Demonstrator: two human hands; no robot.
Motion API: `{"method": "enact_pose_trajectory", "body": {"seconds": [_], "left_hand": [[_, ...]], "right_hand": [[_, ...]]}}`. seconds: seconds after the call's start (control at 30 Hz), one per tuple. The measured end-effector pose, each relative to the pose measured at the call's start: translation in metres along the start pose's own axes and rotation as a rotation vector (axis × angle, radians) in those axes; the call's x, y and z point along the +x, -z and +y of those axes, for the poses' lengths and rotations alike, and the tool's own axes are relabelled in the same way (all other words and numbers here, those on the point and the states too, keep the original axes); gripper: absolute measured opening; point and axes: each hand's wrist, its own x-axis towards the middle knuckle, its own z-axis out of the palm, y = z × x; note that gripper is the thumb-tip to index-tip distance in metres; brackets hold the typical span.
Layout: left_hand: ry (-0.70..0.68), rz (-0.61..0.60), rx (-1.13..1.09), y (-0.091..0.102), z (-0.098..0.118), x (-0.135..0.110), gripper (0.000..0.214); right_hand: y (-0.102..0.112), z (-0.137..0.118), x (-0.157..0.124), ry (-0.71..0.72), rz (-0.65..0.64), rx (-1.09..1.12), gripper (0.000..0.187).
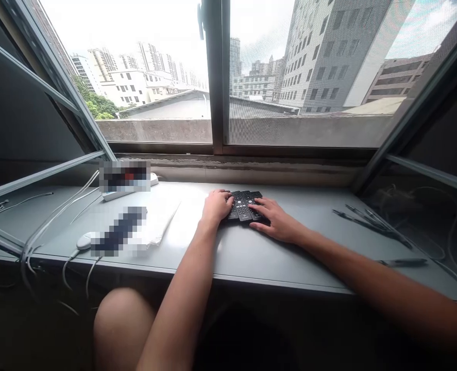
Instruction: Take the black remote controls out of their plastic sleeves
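Several black remote controls (244, 207) lie side by side in a close row on the light desk, their buttons facing up. At the row's left end, my left hand (216, 207) is closed around the outermost remote, the thumb along its face and the fingers bent at its far end. My right hand (274, 219) grips the right end, with its fingers over the top of the remotes and its thumb at the near edge. The undersides of the remotes and parts of the end ones are hidden by my hands.
White sheets (166, 224) and a blurred dark item (120, 232) lie left, near a white round device (84, 241) with cables. A white power strip (116, 195) stands behind. Pens (371, 224) and cables lie right. Metal frames flank the desk (274, 268); a window is behind.
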Motion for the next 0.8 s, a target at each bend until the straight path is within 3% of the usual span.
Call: {"method": "enact_pose_trajectory", "body": {"seconds": [0.2,0.47,0.8], "left_hand": [[-0.087,-0.008,-0.033,0.001,-0.001,0.004,0.032],[-0.078,-0.017,0.031,0.010,0.009,-0.002,0.029],[-0.098,-0.023,0.006,0.006,0.006,-0.004,0.030]], "right_hand": [[0.002,-0.004,0.004,0.051,-0.018,0.098,0.067],[0.002,-0.004,0.005,0.078,0.013,0.118,0.064],[0.004,-0.008,0.006,0.108,0.035,0.092,0.060]]}}
